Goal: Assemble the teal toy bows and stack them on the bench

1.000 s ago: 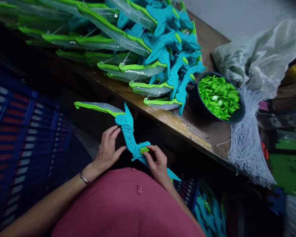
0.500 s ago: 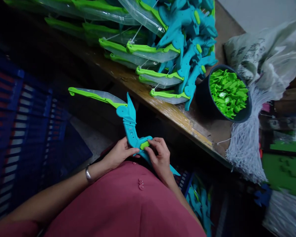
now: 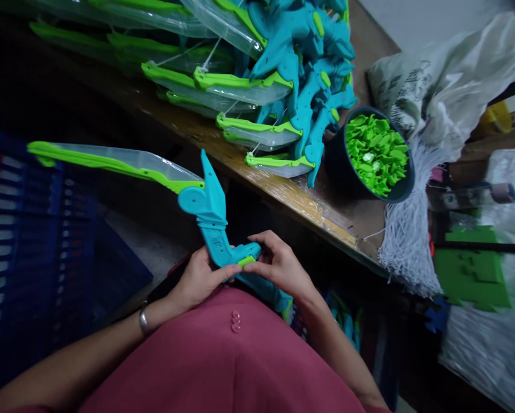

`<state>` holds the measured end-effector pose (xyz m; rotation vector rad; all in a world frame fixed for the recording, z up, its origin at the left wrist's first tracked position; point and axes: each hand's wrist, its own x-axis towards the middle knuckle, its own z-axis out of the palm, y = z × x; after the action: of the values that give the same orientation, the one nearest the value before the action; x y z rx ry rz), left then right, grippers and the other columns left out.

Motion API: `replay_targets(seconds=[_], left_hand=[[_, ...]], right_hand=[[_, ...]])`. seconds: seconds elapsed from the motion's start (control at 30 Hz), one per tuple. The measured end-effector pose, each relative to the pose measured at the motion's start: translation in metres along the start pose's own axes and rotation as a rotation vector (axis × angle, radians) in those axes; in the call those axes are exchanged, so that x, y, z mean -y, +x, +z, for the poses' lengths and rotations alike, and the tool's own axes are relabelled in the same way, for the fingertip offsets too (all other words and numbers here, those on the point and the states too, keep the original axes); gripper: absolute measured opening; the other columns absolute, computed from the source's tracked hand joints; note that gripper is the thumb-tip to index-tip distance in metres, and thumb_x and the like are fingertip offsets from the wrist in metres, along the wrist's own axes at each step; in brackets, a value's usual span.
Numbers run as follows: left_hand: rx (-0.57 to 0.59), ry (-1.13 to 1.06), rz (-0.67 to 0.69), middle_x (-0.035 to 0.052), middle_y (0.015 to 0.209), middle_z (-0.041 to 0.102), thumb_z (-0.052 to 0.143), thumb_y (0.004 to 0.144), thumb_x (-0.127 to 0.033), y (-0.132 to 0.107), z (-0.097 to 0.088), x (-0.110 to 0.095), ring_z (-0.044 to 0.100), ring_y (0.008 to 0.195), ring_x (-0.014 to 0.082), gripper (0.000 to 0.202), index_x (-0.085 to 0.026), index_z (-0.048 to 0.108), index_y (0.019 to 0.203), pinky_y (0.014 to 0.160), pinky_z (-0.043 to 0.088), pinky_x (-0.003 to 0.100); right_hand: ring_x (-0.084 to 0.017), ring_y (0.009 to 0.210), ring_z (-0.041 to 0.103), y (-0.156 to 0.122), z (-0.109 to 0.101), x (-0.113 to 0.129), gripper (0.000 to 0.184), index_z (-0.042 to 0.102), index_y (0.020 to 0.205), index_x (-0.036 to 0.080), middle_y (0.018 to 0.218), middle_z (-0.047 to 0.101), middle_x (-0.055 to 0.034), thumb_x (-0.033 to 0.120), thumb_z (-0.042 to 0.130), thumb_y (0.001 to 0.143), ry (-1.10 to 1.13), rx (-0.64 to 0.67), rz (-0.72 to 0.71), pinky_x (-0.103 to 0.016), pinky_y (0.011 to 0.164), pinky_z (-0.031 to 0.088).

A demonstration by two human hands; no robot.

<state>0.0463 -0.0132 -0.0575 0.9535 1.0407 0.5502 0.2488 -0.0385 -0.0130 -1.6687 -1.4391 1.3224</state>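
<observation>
A teal toy bow (image 3: 212,206) with a green and clear limb (image 3: 124,163) is held in front of my body, its limb pointing to the left. My left hand (image 3: 197,278) is closed around the bow's middle, the thumb lying along it. On the other side, my right hand (image 3: 283,267) grips the bow between thumb and fingers, the thumb pressing by a small bright green piece (image 3: 246,261) set in the teal body. The bow's lower end is partly hidden behind my right hand and shirt.
Many similar toy bows (image 3: 249,86) are piled on the wooden table (image 3: 300,198). Beside them stand a dark bucket (image 3: 339,163) of small green pieces (image 3: 375,155), a bundle of white strings (image 3: 406,241) and white sacks (image 3: 399,86). Blue crates (image 3: 20,258) stand at left.
The bow has tilted and come nearer the camera, its limb reaching further left. My right hand has turned, its thumb now lying flatter against the green piece. The view has shifted slightly right.
</observation>
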Motion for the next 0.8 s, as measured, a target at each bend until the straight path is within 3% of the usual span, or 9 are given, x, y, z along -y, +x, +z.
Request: replay_targets(seconds=[0.13, 0.3, 0.5, 0.6, 0.63, 0.7, 0.77, 0.8], left_hand=[[-0.045, 0.131, 0.111, 0.0075, 0.096, 0.078, 0.084, 0.071, -0.040, -0.010, -0.003, -0.009, 0.073, 0.090, 0.0279, 0.043, -0.016, 0.072, 0.105, 0.085, 0.058, 0.039], [-0.066, 0.169, 0.123, 0.0066, 0.098, 0.078, 0.084, 0.069, -0.038, -0.013, 0.001, -0.008, 0.073, 0.092, 0.0303, 0.037, -0.020, 0.075, 0.100, 0.085, 0.059, 0.042], [-0.097, 0.268, 0.073, 0.0083, 0.100, 0.079, 0.083, 0.067, -0.047, -0.012, -0.003, -0.005, 0.072, 0.096, 0.0352, 0.039, -0.022, 0.077, 0.097, 0.089, 0.058, 0.046], [-0.026, 0.232, 0.037, 0.0082, 0.099, 0.079, 0.083, 0.066, -0.049, -0.005, -0.010, -0.011, 0.071, 0.098, 0.0351, 0.039, -0.023, 0.077, 0.095, 0.089, 0.057, 0.043], [0.006, 0.198, 0.020, 0.0079, 0.097, 0.078, 0.084, 0.065, -0.049, -0.003, -0.012, -0.014, 0.071, 0.096, 0.0344, 0.040, -0.024, 0.077, 0.094, 0.086, 0.058, 0.041], [0.052, 0.097, -0.044, 0.0072, 0.090, 0.077, 0.087, 0.061, -0.050, -0.001, -0.016, -0.023, 0.071, 0.086, 0.0319, 0.043, -0.023, 0.076, 0.093, 0.076, 0.060, 0.037], [0.039, -0.053, -0.146, 0.0060, 0.087, 0.076, 0.092, 0.056, -0.046, -0.002, -0.020, -0.031, 0.070, 0.079, 0.0287, 0.047, -0.024, 0.074, 0.094, 0.069, 0.060, 0.033], [0.018, -0.154, -0.201, 0.0054, 0.090, 0.076, 0.093, 0.056, -0.042, -0.003, -0.021, -0.034, 0.070, 0.081, 0.0277, 0.049, -0.024, 0.074, 0.097, 0.070, 0.060, 0.031]], right_hand=[[-0.014, 0.071, 0.058, -0.006, 0.000, 0.006, 0.054, 0.065, 0.110, 0.021, 0.088, 0.062, 0.0002, 0.048, 0.088, 0.069, 0.304, 0.056, 0.148, -0.026, 0.064, 0.052], [-0.013, 0.065, 0.058, -0.004, 0.007, 0.005, 0.054, 0.064, 0.094, 0.020, 0.076, 0.063, 0.0028, 0.047, 0.093, 0.058, 0.509, 0.070, 0.268, -0.026, 0.063, 0.052], [-0.012, 0.064, 0.055, -0.002, 0.018, 0.001, 0.052, 0.065, 0.087, 0.020, 0.074, 0.060, 0.0029, 0.054, 0.091, 0.059, 0.421, -0.005, 0.143, -0.023, 0.056, 0.048], [-0.012, 0.068, 0.055, -0.005, 0.018, 0.005, 0.050, 0.068, 0.088, 0.018, 0.083, 0.060, 0.0004, 0.057, 0.088, 0.063, 0.262, -0.100, -0.003, -0.022, 0.057, 0.047], [-0.011, 0.069, 0.055, -0.005, 0.013, 0.009, 0.050, 0.069, 0.093, 0.019, 0.086, 0.060, -0.0001, 0.057, 0.087, 0.066, 0.208, -0.091, -0.050, -0.022, 0.057, 0.046], [-0.012, 0.071, 0.058, -0.004, -0.009, 0.020, 0.053, 0.069, 0.111, 0.021, 0.090, 0.062, -0.0005, 0.055, 0.084, 0.072, 0.174, 0.056, -0.115, -0.022, 0.058, 0.048], [-0.014, 0.078, 0.064, 0.001, -0.049, 0.033, 0.054, 0.067, 0.122, 0.024, 0.094, 0.068, -0.0012, 0.053, 0.080, 0.078, 0.165, 0.239, -0.157, -0.024, 0.065, 0.053], [-0.015, 0.081, 0.067, 0.007, -0.075, 0.038, 0.049, 0.068, 0.121, 0.024, 0.096, 0.071, -0.0013, 0.051, 0.078, 0.080, 0.111, 0.242, -0.161, -0.026, 0.069, 0.055]])
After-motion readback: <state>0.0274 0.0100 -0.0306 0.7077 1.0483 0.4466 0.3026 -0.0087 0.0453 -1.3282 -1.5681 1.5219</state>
